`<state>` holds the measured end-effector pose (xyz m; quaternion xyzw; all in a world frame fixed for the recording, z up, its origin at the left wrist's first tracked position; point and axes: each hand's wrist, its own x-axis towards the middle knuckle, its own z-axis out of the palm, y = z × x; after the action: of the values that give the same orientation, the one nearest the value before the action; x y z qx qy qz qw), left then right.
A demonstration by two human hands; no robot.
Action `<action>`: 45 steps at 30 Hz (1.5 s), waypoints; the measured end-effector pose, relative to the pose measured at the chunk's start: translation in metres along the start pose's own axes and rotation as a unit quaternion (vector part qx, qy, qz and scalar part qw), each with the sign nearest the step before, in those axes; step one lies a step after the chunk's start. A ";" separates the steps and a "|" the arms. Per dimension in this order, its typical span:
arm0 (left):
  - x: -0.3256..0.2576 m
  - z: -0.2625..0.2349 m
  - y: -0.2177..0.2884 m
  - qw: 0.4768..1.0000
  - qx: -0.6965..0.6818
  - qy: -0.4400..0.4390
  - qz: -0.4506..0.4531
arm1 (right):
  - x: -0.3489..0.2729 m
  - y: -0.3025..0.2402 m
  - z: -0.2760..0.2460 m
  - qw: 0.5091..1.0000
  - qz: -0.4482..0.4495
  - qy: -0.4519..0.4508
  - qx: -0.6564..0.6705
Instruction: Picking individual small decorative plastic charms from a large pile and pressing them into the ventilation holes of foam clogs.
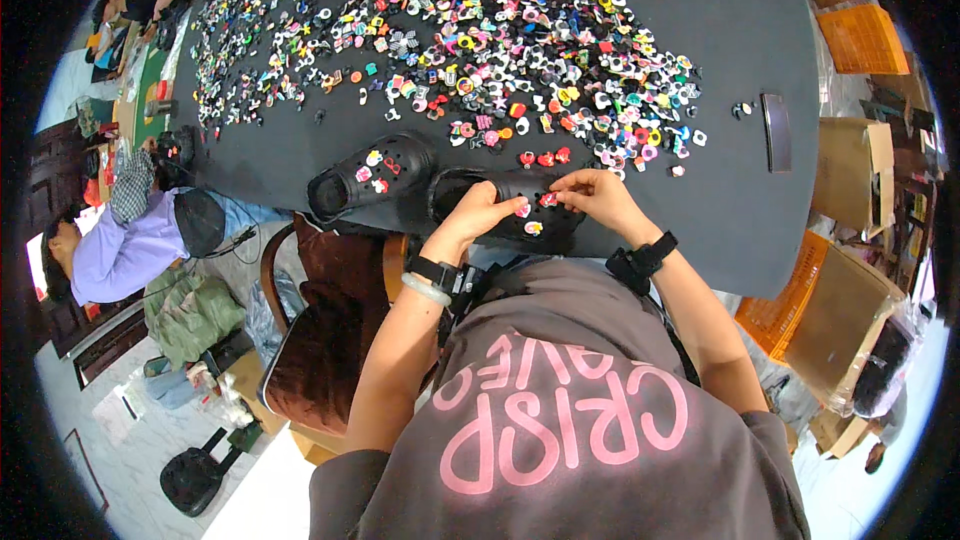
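Observation:
Two black clogs with holes lie near the table's front edge. My left hand (474, 214) is closed on the right-hand clog (560, 230), its thumb by a pink and white shoe charm (522, 208) and its other fingers partly hidden at the opening. In a pinch, my right hand (604, 202) holds a small red shoe charm (547, 200) against the top of the same clog. Another charm (533, 229), yellow and pink, sits nearer to me on it. Beside it, the left-hand clog (405, 156) bears several red, pink and white charms.
A big heap of colourful charms (480, 35) covers the far part of the dark table (720, 230). Three red charms (545, 158) lie just beyond the clog. At right are a dark flat block (776, 132) and cardboard boxes (853, 175). A brown chair (340, 340) and a person in lilac (125, 250) are left.

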<state>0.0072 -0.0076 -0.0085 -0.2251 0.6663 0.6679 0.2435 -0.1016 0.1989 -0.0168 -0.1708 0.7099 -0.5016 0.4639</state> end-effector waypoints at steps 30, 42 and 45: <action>-0.076 -0.022 0.087 0.999 -0.035 -0.021 0.037 | -0.051 -0.099 -0.017 0.966 0.018 -0.033 0.255; -0.091 -0.012 0.084 0.980 -0.166 0.057 -0.094 | -0.068 -0.096 -0.018 0.971 0.023 -0.102 0.217; -0.096 -0.021 0.065 0.975 -0.168 0.079 -0.121 | -0.072 -0.088 -0.016 0.970 0.034 -0.101 0.219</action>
<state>0.0408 -0.0306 0.1020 -0.3940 0.5294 0.7160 0.2276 -0.0979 0.2201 0.0964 -0.0909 0.5379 -0.6090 0.5758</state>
